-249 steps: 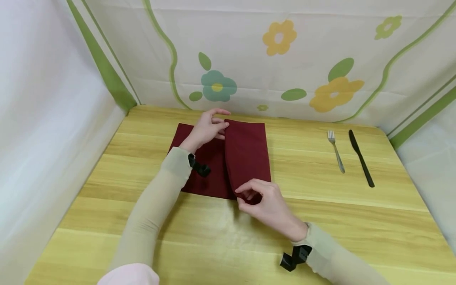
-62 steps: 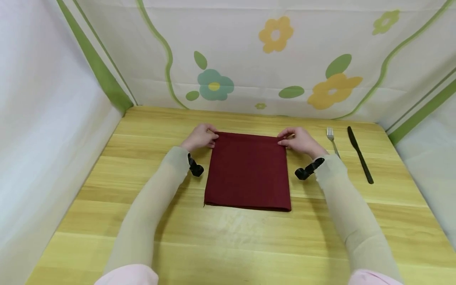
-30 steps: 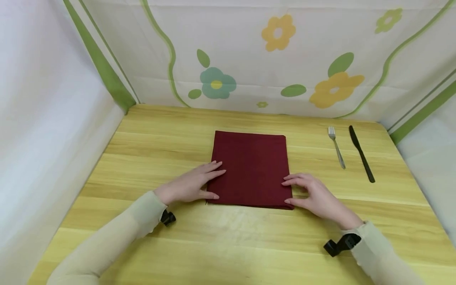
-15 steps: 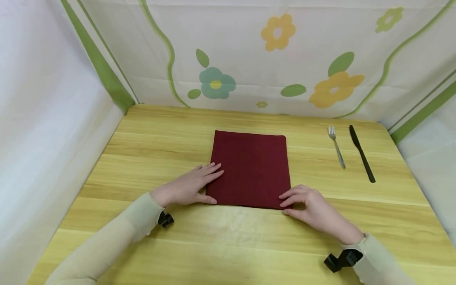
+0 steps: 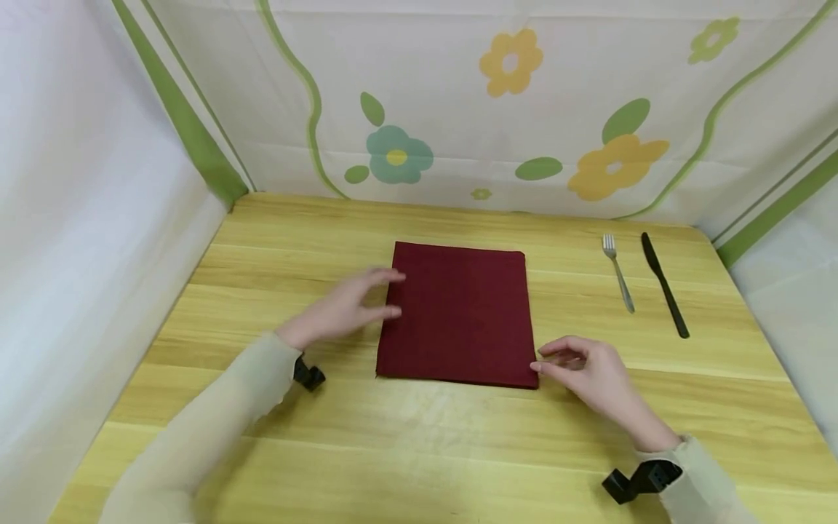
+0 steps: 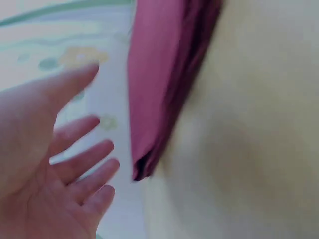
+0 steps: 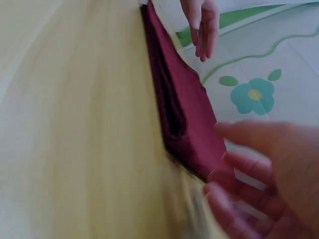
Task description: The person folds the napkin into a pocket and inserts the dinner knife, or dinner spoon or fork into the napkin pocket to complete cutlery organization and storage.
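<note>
- And here's the dark red cloth point(image 5: 458, 313), folded into a near square, lying flat in the middle of the worktop point(image 5: 445, 466), between the two hands.
- Over on its left edge, the left hand point(image 5: 343, 306) hovers, thumb and fingers spread well apart, nothing in its grasp; the left wrist view shows a gap to the cloth.
- The right hand point(image 5: 592, 375) is at the near right corner, thumb and fingers parted, pinching nothing; whether a fingertip brushes the fabric, nobody can tell from here.
- How will it handle? Light, soft and floppy by the look of it, hardly fragile, probably not slippery; the layers could slide or fan out.
- Best hold: pinch all the stacked layers together at two corners of one side.
- The count, then: one cloth, two hands, one fork point(image 5: 618, 271), one black knife point(image 5: 664, 284) right of it, two wrist cameras point(image 5: 310, 376).
</note>
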`<move>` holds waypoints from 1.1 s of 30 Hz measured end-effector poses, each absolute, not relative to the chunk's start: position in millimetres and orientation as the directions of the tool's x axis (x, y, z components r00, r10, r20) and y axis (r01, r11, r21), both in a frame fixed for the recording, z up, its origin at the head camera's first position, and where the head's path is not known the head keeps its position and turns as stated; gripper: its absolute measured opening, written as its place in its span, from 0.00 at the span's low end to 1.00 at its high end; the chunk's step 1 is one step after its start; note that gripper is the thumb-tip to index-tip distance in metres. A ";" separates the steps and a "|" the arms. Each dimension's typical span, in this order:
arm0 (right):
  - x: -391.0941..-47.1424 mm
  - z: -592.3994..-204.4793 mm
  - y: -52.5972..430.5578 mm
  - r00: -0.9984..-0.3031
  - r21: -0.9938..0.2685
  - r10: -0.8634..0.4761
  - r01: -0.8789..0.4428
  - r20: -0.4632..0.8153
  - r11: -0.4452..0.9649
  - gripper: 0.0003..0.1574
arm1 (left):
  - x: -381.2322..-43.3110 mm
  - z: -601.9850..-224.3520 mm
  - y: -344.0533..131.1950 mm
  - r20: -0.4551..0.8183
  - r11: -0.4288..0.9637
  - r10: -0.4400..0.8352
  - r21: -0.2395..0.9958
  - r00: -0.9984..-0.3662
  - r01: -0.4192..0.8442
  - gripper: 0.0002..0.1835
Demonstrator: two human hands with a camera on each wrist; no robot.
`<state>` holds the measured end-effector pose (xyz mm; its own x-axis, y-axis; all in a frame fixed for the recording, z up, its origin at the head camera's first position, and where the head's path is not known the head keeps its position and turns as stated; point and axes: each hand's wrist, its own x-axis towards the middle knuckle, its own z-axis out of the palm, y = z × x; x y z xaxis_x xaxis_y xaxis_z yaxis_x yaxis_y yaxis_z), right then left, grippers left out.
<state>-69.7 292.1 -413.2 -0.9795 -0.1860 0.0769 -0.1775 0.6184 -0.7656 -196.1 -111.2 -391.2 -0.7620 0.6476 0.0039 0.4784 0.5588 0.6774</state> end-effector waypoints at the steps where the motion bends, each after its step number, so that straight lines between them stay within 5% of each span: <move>1: -69.7 -411.6 292.8 -0.989 -0.772 -0.146 -0.107 0.018 0.627 0.14 | -205.9 -388.6 -109.0 0.031 0.559 0.621 0.683 -0.783 0.470 0.32; 8: -68.1 -406.6 289.2 -0.952 -0.726 -0.103 0.145 -0.287 0.672 0.20 | -268.1 -391.4 -89.3 0.031 0.623 0.471 0.695 -0.882 0.357 0.26; 16: -65.6 -410.3 280.6 -0.941 -0.732 -0.109 0.173 -0.320 0.659 0.20 | -296.8 -407.2 -78.2 -0.081 0.695 0.425 0.667 -0.902 0.268 0.21; 26: -64.8 -410.4 280.9 -0.939 -0.762 -0.104 0.198 -0.328 0.617 0.17 | -306.1 -403.6 -67.0 -0.142 0.777 0.462 0.541 -0.875 0.323 0.13; 33: -64.1 -411.3 281.0 -0.942 -0.800 -0.128 0.187 -0.311 0.570 0.15 | -305.4 -405.8 -70.0 -0.138 0.715 0.495 0.625 -0.858 0.312 0.12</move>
